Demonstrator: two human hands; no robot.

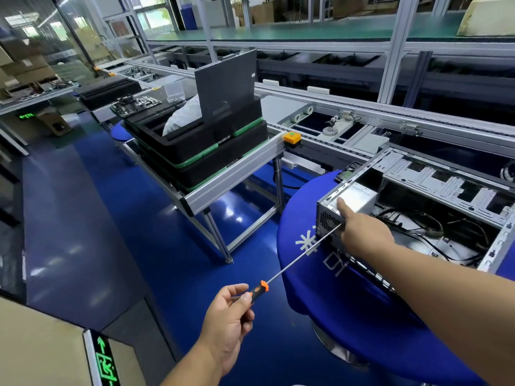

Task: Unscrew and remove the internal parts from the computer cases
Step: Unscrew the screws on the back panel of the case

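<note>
An open metal computer case [446,176] lies on a round blue-covered table [348,302] at the right. A silver power supply box [359,196] sits in its near-left corner, with black cables [423,227] beside it. My left hand [225,321] grips the orange-and-black handle of a long screwdriver [301,257]. Its thin shaft runs up and right to the case's rear panel [328,221]. My right hand [359,232] rests on that corner, index finger stretched over the top edge onto the power supply, other fingers at the screwdriver tip.
Stacked black trays [195,151] with green trim stand on an aluminium stand to the left, holding a dark panel [225,84] and a white bag. A motherboard [133,104] lies behind them. A conveyor line [348,112] runs along the back. Glossy blue floor lies below.
</note>
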